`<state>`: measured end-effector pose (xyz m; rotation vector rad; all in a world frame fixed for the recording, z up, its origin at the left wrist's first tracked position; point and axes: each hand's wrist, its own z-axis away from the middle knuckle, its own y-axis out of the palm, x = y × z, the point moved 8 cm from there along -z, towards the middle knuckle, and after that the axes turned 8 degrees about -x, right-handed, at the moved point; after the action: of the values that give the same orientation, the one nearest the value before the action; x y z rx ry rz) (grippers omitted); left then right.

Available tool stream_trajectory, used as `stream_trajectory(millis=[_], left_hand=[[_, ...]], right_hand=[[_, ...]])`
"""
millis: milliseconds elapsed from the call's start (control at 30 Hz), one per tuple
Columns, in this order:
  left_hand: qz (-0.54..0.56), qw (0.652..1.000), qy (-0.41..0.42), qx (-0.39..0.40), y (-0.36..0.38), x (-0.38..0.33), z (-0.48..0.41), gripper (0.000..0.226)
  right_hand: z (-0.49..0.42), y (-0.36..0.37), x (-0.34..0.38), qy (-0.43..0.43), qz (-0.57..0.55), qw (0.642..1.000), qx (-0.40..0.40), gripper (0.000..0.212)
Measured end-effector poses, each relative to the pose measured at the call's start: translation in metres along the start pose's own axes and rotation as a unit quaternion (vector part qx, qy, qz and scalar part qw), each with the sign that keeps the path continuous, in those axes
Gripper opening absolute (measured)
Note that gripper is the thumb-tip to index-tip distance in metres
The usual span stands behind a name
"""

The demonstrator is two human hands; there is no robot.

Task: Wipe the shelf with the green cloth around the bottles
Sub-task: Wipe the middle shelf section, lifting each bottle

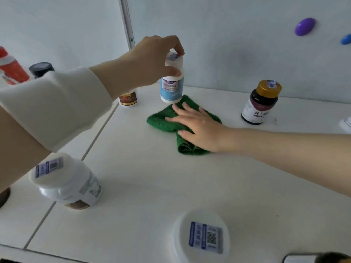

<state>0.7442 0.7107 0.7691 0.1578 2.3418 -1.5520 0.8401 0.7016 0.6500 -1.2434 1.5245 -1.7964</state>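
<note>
While the left hand [159,59] grips a blue-labelled white bottle [171,88] by its cap, the right hand [197,126] presses flat on the green cloth [161,121] on the white shelf [152,177] before a pale wall [228,35].

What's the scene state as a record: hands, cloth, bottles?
left hand: grips the white blue-label bottle by its cap, apparently lifted off the shelf
right hand: flat on the green cloth, fingers spread
cloth: crumpled on the shelf, below and right of the held bottle
standing bottles: gold-capped dark bottle right of the cloth; white bottle near left; white-lidded bottle at front; brown-label bottle partly hidden, back left
wall: purple magnet upper right
</note>
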Motion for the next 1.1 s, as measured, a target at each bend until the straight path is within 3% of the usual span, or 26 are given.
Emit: stream_trajectory(millis=[67, 133, 233, 367, 467, 633, 733, 867, 1100], left_hand=[[-0.004, 1.0, 0.002, 0.002, -0.004, 0.001, 0.003, 0.04], [-0.007, 1.0, 0.009, 0.001, -0.01, 0.002, 0.006, 0.041], [-0.008, 1.0, 0.006, 0.001, -0.017, 0.006, 0.012, 0.041], [-0.019, 1.0, -0.001, 0.018, -0.015, 0.014, 0.019, 0.042], [-0.028, 0.999, -0.007, 0.028, -0.014, 0.021, 0.022, 0.043], [-0.01, 0.999, -0.024, 0.033, -0.018, 0.03, 0.022, 0.042], [-0.004, 0.999, -0.02, 0.024, -0.021, 0.03, 0.022, 0.042], [-0.02, 1.0, -0.009, 0.02, -0.018, 0.028, 0.018, 0.043], [-0.012, 1.0, 0.01, 0.021, -0.015, 0.019, 0.016, 0.043]], right_hand=[[0.03, 0.007, 0.029, -0.109, -0.045, 0.993, 0.014, 0.047], [0.049, 0.011, 0.039, -0.163, -0.072, 0.983, 0.038, 0.047], [0.027, 0.0, 0.019, -0.087, -0.081, 0.993, -0.001, 0.047], [-0.025, 0.005, 0.004, 0.025, -0.004, 1.0, -0.016, 0.046], [-0.029, 0.018, 0.022, -0.004, 0.023, 1.0, 0.014, 0.049], [0.018, 0.022, 0.055, -0.142, -0.024, 0.987, 0.069, 0.049], [0.009, 0.017, 0.053, -0.114, -0.068, 0.989, 0.06, 0.046], [-0.028, 0.026, 0.063, -0.066, -0.027, 0.997, 0.027, 0.047], [0.014, 0.031, 0.086, -0.233, -0.063, 0.963, 0.124, 0.049]])
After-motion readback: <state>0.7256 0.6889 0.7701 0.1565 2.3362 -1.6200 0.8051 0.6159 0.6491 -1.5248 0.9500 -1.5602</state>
